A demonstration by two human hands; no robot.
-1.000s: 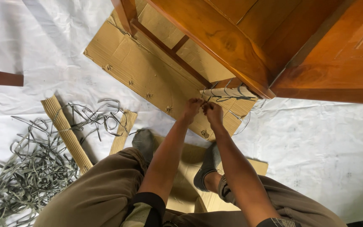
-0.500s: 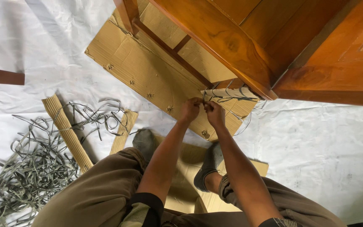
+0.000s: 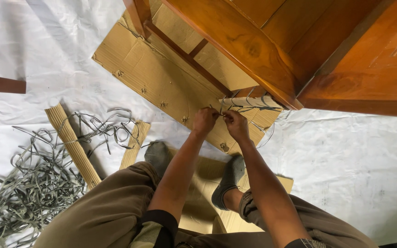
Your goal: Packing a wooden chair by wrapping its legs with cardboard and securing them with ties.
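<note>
Both hands are in tight at the wrapped leg (image 3: 249, 102) of the wooden cabinet (image 3: 272, 50): left hand (image 3: 204, 121) just left of the leg, fingers pinched shut on a grey strap (image 3: 235, 108), right hand (image 3: 235, 125) below it, fingertips closed on the same strap, the two nearly touching. If that strap gives suddenly, I'd say the hands could jerk back, or knuckles could scrape the leg's edge. Loose straps (image 3: 33, 179) lie well left of the leg.
</note>
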